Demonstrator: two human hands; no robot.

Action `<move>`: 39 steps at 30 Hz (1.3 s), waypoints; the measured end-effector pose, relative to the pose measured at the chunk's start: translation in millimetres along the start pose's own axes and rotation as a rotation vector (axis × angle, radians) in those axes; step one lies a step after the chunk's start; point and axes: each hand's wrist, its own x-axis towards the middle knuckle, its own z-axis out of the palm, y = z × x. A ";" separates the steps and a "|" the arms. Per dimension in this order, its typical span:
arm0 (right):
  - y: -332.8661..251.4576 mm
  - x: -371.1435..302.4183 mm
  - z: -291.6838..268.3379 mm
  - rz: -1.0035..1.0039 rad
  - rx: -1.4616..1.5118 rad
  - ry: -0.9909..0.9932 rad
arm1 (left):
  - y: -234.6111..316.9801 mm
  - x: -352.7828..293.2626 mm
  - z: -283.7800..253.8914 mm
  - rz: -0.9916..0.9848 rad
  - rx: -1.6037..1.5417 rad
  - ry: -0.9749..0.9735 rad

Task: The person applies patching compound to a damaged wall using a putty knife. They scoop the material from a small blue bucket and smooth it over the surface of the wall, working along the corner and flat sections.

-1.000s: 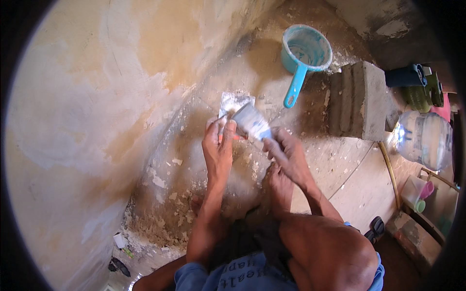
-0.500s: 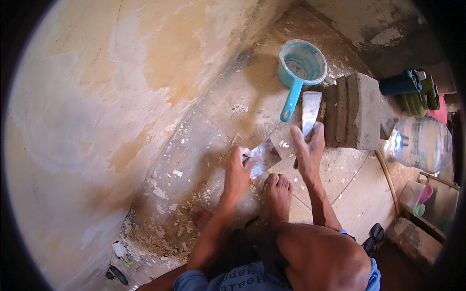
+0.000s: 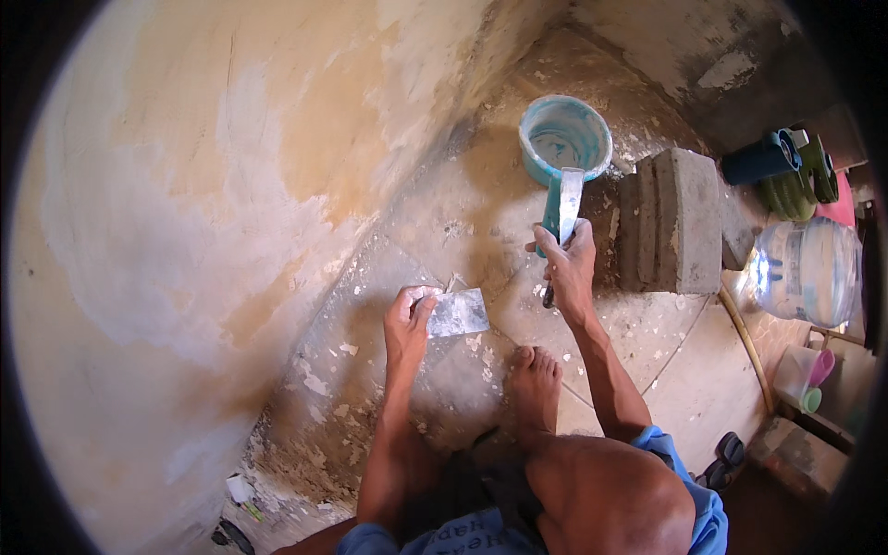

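My left hand (image 3: 405, 319) pinches one end of a flat, rectangular metal scraper plate (image 3: 460, 313), its grey face smeared with white. In my right hand (image 3: 570, 266) is a putty knife (image 3: 572, 196), blade pointing away from me and the dark handle end showing below the fist. The blade lies across the view of the handle of a turquoise dipper (image 3: 531, 159); whether they touch I cannot tell. White paste coats the inside of the dipper, which stands on the floor beyond my right hand. White residue also marks my left fingers.
A patchy, plastered wall (image 3: 185, 231) rises on the left. Stacked concrete blocks (image 3: 680, 222) stand right of the dipper, with a large clear water bottle (image 3: 807, 270) beyond them. Paint flakes litter the tiled floor (image 3: 694, 347); my bare foot (image 3: 536, 379) rests between my hands.
My left hand has moved left with the scraper plate, which now lies more level. My right hand has shifted slightly left, bringing the putty knife's blade over the dipper's handle in view.
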 end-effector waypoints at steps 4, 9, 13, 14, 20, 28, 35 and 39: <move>10.1 1.8 -20.0 -0.285 -0.322 0.198 | 10.5 -2.4 3.6 -0.083 -0.115 0.085; -35.5 -20.9 -8.4 -0.542 -0.389 0.262 | 37.7 11.6 -34.1 -0.143 0.125 -0.002; -13.1 -3.2 -2.0 -0.525 -0.390 0.230 | 78.8 22.5 -67.5 0.035 0.424 -0.101; -10.6 -1.1 -4.7 -0.476 -0.371 0.231 | 80.7 24.6 -71.9 0.039 0.411 -0.119; -3.3 -16.9 -10.6 -0.346 -0.261 0.162 | 59.3 25.0 -65.9 0.076 0.305 -0.158; -10.8 -8.5 -30.9 -0.221 -0.009 0.071 | 54.0 53.9 49.5 -0.062 0.305 -0.492; -0.5 3.9 -47.0 -0.156 0.107 0.029 | 47.4 68.8 116.3 -0.202 0.203 -0.784; -22.6 6.4 -49.2 -0.148 0.136 0.037 | 55.6 61.8 144.2 -0.155 0.070 -0.758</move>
